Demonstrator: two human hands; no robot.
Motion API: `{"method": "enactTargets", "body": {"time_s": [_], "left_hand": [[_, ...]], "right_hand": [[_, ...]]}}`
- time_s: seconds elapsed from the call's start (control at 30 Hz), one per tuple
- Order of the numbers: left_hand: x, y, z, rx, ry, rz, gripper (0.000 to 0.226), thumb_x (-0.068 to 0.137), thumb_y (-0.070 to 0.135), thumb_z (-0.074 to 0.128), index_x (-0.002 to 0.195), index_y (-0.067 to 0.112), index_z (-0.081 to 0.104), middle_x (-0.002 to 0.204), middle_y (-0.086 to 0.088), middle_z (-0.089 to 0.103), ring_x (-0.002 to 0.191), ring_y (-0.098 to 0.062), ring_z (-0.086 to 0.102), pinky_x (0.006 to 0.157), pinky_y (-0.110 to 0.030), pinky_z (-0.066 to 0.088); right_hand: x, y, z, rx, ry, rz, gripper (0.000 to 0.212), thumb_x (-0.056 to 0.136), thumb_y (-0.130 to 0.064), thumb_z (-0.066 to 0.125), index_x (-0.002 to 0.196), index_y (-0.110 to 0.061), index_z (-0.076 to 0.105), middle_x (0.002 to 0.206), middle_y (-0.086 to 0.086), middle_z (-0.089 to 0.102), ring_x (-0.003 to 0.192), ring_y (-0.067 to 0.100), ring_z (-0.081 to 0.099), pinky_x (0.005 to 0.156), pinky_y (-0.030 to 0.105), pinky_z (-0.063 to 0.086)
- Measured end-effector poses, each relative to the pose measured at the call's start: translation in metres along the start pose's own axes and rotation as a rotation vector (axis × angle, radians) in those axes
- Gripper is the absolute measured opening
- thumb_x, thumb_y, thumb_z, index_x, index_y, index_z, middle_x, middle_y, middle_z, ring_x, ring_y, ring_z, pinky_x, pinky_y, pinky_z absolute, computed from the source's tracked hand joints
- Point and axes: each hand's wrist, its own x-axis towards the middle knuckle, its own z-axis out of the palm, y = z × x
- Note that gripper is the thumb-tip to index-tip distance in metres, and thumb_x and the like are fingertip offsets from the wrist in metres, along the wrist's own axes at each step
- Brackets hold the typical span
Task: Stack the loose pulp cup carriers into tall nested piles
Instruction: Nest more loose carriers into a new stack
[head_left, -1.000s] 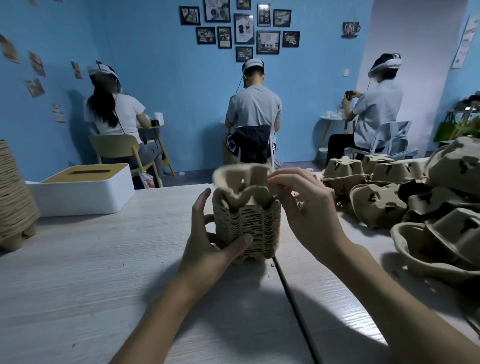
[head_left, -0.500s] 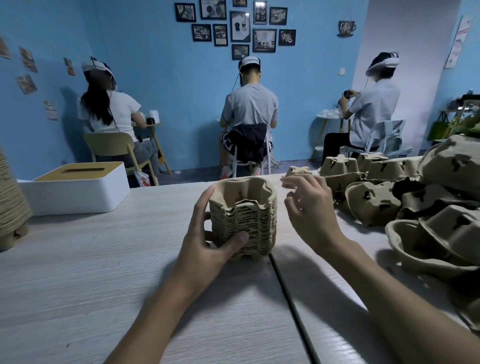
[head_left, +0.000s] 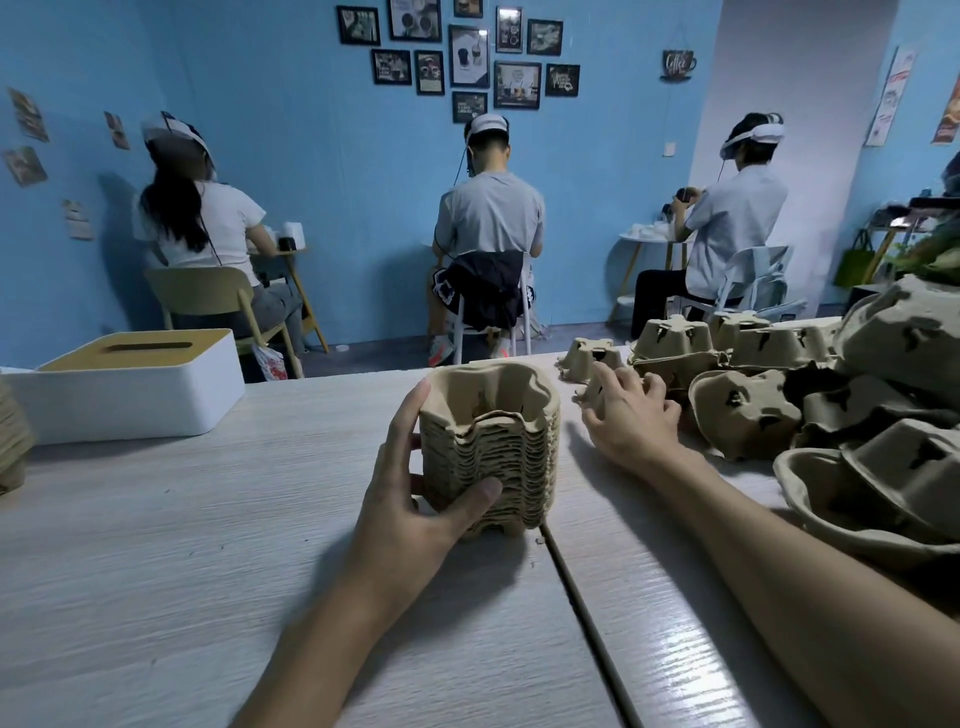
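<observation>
The room is backed by a blue wall (head_left: 311, 156), on which a cluster of framed pictures (head_left: 467, 57) and a small coffee-cup sign (head_left: 679, 63) are hung, and a white wall section (head_left: 779, 78) is seen to its right. Three people are seated with backs turned: a person in white (head_left: 208, 223) on a tan chair (head_left: 202, 293), a person in grey (head_left: 491, 213) on a white chair (head_left: 458, 338) draped with a dark jacket (head_left: 488, 286), and a third person (head_left: 727, 218) beside a round white table (head_left: 644, 240). The foreground is filled by a pale wood-grain table (head_left: 156, 545), on whose far left part a white box with a yellow lid (head_left: 130, 400) is set.

"Coffee" on cup-shaped wall sign (head_left: 678, 64), framed prints' text illegible
</observation>
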Motion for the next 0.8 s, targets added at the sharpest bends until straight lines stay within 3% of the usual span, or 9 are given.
{"method": "enactTargets", "body": {"time_s": [0.2,0.33,0.47,0.6,0.7,0.8], "left_hand": [[0.0,0.002,0.0,-0.026,0.002,-0.009,0.09,0.064,0.041,0.082,0.136,0.066,0.034,0.127,0.006,0.057,0.087,-0.018,0.071,0.069,-0.037,0.062],[0.0,0.005,0.0,-0.029,0.003,-0.014,0.089,0.066,0.037,0.082,0.138,0.061,0.035,0.124,0.007,0.058,0.085,-0.015,0.071,0.064,-0.032,0.061],[-0.001,0.006,0.0,-0.031,0.005,-0.019,0.088,0.067,0.037,0.082,0.137,0.062,0.035,0.124,0.007,0.058,0.087,-0.014,0.07,0.065,-0.03,0.06],[-0.001,0.007,0.0,-0.021,0.002,-0.014,0.087,0.068,0.039,0.081,0.136,0.064,0.034,0.124,0.009,0.057,0.09,-0.015,0.07,0.069,-0.031,0.061],[-0.001,0.007,0.0,-0.016,0.002,-0.016,0.086,0.068,0.04,0.081,0.135,0.066,0.033,0.124,0.009,0.057,0.092,-0.017,0.069,0.069,-0.031,0.061],[-0.002,0.008,-0.001,-0.007,0.007,-0.017,0.087,0.067,0.042,0.08,0.133,0.069,0.032,0.127,0.011,0.055,0.093,-0.014,0.069,0.072,-0.032,0.062]], "right_hand": [[-0.01,-0.001,-0.011,-0.085,0.004,-0.032,0.034,0.097,-0.05,0.041,0.125,-0.032,0.05,0.138,0.005,0.031,0.127,0.033,0.025,0.1,0.048,0.027],[-0.027,-0.005,-0.018,-0.034,0.02,-0.044,0.033,0.099,-0.049,0.039,0.118,-0.03,0.058,0.136,0.009,0.034,0.122,0.033,0.029,0.1,0.045,0.027],[-0.048,-0.006,-0.022,0.009,0.081,-0.076,0.032,0.099,-0.048,0.042,0.122,-0.029,0.055,0.135,0.01,0.045,0.12,0.033,0.034,0.099,0.044,0.028],[-0.059,-0.009,-0.027,0.046,0.091,-0.042,0.054,0.095,-0.052,0.046,0.14,-0.024,0.037,0.136,0.015,0.042,0.124,0.034,0.034,0.102,0.046,0.028],[-0.063,-0.008,-0.032,-0.027,0.004,0.031,0.051,0.09,-0.058,0.047,0.128,-0.023,0.049,0.129,0.018,0.044,0.121,0.037,0.038,0.099,0.045,0.034],[-0.064,-0.007,-0.034,0.056,-0.053,0.03,0.049,0.086,-0.057,0.055,0.119,-0.02,0.053,0.121,0.019,0.048,0.114,0.039,0.043,0.098,0.043,0.039]]}}
